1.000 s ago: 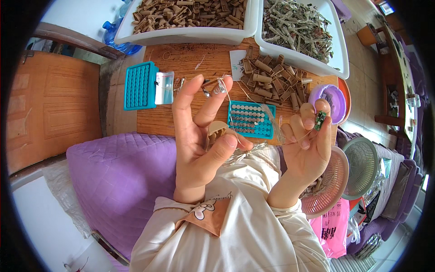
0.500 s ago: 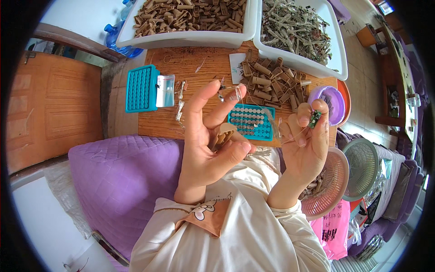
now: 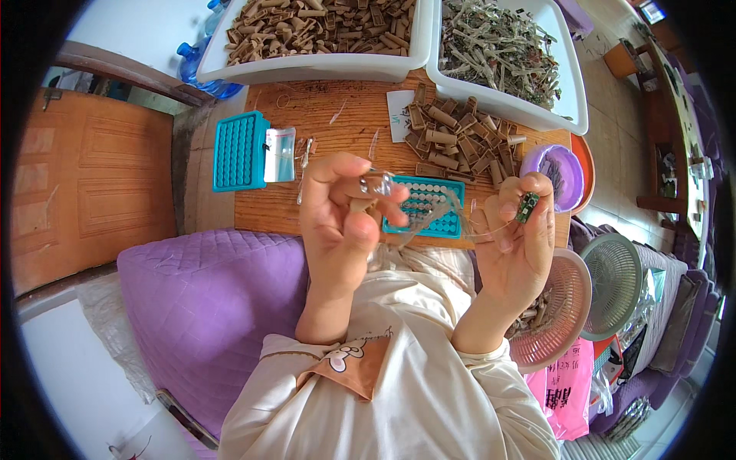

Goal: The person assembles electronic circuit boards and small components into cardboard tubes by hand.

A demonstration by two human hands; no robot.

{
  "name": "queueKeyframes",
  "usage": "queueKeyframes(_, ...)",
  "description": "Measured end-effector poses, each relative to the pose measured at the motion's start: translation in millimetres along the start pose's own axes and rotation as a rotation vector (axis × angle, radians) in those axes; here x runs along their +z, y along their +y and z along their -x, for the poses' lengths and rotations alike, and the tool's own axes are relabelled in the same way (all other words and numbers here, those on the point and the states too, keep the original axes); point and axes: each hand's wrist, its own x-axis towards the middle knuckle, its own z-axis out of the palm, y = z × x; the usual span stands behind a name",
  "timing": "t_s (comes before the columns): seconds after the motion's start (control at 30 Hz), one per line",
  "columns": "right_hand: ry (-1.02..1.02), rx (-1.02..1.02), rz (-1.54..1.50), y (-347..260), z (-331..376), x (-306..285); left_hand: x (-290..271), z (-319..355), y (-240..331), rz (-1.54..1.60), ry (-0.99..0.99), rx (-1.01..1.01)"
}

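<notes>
**Trays behind, racks in front on the tabletop**

Two tubs stand at the far edge of the tabletop: the left tub and the right tub. Before the right tub lies a loose pile of sleeves. A grid rack lies at the left, a second grid rack near the front edge, a bowl at the right.

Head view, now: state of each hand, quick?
Left hand: fingers closed on a small clear plastic piece.
Right hand: fingers closed on a small green part.

Left hand has curled shut, seemingly around a clear piece
</notes>
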Motion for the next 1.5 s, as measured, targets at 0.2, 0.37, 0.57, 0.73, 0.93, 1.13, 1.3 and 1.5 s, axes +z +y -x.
queueKeyframes(0.2, -0.018, -0.008, 0.009, -4.5, -1.5, -4.8, -16.6, -11.7, -4.0, 0.077, 0.146, -0.003)
queueKeyframes(0.37, -0.018, -0.033, 0.020, -10.6, -3.7, -3.7, -20.3, -28.6, 1.8, -0.039, 0.249, 0.030)
queueKeyframes(0.57, -0.008, 0.009, -0.173, -17.4, -3.9, -4.9, -20.3, -39.0, 13.6, -0.151, 0.178, 0.037)
queueKeyframes(0.73, -0.145, 0.060, -0.271, -20.5, -4.0, -9.5, -17.8, -43.3, 27.5, -0.278, 0.103, 0.041)
queueKeyframes(0.93, -0.272, 0.104, -0.347, -21.7, -4.0, -14.4, -16.5, -46.1, 37.0, -0.315, 0.013, 0.127)
queueKeyframes(1.13, -0.677, 0.028, -0.212, -26.4, -8.6, -14.5, -13.9, -37.4, 45.4, -0.337, 0.016, 0.155)
queueKeyframes(1.3, -1.162, 0.103, 0.161, -46.5, -16.4, -2.4, -10.1, -32.6, 43.3, -0.316, 0.024, 0.177)
queueKeyframes(1.5, -1.329, -0.007, 0.440, -46.1, -12.0, 9.4, -12.2, -30.8, 37.2, -0.406, -0.032, 0.236)
